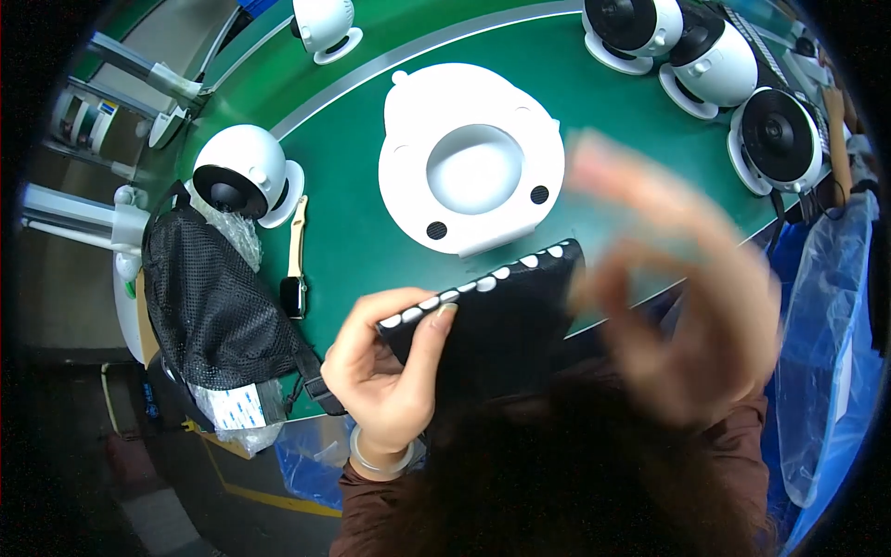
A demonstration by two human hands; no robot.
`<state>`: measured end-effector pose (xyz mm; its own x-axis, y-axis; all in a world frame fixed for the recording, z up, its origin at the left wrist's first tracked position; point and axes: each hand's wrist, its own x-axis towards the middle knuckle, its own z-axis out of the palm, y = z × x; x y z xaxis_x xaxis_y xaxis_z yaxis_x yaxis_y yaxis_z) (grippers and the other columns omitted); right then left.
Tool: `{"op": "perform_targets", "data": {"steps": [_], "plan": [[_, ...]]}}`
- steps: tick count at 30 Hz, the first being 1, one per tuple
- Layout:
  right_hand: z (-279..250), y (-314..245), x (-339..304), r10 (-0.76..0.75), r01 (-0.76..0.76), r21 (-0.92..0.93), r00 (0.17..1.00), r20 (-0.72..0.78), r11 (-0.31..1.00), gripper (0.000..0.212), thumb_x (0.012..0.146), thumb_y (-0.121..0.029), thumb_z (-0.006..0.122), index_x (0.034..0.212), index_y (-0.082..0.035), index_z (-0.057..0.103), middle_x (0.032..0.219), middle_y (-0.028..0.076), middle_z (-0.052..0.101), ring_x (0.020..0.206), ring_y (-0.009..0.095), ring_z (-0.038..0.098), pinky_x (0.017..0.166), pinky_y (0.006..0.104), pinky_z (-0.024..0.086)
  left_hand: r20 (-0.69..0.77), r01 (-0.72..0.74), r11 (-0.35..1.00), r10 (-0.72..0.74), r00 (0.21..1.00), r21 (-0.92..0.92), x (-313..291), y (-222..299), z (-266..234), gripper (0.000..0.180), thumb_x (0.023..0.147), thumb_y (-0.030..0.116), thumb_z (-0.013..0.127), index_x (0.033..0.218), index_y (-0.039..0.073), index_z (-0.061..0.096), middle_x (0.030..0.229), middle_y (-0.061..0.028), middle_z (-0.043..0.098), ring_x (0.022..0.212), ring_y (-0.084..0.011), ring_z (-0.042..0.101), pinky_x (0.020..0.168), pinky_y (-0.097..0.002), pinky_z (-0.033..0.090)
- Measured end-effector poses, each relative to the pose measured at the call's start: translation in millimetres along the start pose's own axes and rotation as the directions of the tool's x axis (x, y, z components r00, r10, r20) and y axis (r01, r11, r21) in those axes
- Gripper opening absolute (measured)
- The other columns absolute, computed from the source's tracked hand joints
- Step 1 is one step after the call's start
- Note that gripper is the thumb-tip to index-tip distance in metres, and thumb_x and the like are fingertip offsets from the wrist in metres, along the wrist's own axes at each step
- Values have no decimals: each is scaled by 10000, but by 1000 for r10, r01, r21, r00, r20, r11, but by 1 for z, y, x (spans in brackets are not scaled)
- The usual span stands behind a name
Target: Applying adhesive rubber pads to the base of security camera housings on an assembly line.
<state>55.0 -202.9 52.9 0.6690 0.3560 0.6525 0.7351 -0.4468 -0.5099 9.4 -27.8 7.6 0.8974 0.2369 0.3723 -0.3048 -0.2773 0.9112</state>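
My left hand (390, 362) grips the left end of a flat black sheet (506, 311) that carries a row of small white oval pads along its upper edge. My right hand (687, 288) is raised at the sheet's right end, blurred by motion, fingers spread and curved; whether it touches the sheet I cannot tell. Just beyond the sheet a white round fixture (473, 158) with a hollow middle lies on the green table (353, 232).
White dome-shaped camera units stand around: one at the left (243, 172), one at the top (325, 26), three at the upper right (719, 65). A wristwatch (295, 269) and a black mesh bag (209, 297) lie at the left. Blue plastic bags (821, 353) hang right.
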Motion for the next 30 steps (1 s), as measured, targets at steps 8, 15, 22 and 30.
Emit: {"op": "perform_targets", "data": {"steps": [8,15,22,30], "plan": [[10,44,37,234,-230,249,972,16,941,109,763,-95,594,787,12,591,753,72,618,694,110,594,687,209,464,119,-95,988,81,990,119,14,-6,6,164,668,-104,609,820,-58,572,922,-138,521,801,-150,536,686,-210,420],[13,42,38,270,-273,182,962,39,945,112,749,-96,603,779,11,598,712,51,605,648,97,573,629,190,447,113,-92,989,78,990,116,16,-8,6,176,660,-109,611,825,-60,570,905,-132,531,799,-161,541,703,-226,419],[15,44,39,245,-245,181,969,21,953,121,748,-103,607,777,14,599,705,52,605,641,98,572,616,191,445,116,-127,986,115,987,106,18,-10,6,184,653,-117,612,822,-58,571,889,-127,537,802,-164,543,704,-228,420],[15,43,40,219,-219,104,976,13,970,126,744,-118,618,759,6,595,694,58,601,626,101,578,612,192,458,114,-127,987,115,987,101,18,-11,7,186,650,-116,615,821,-58,573,885,-130,537,792,-161,543,699,-227,422]]}}
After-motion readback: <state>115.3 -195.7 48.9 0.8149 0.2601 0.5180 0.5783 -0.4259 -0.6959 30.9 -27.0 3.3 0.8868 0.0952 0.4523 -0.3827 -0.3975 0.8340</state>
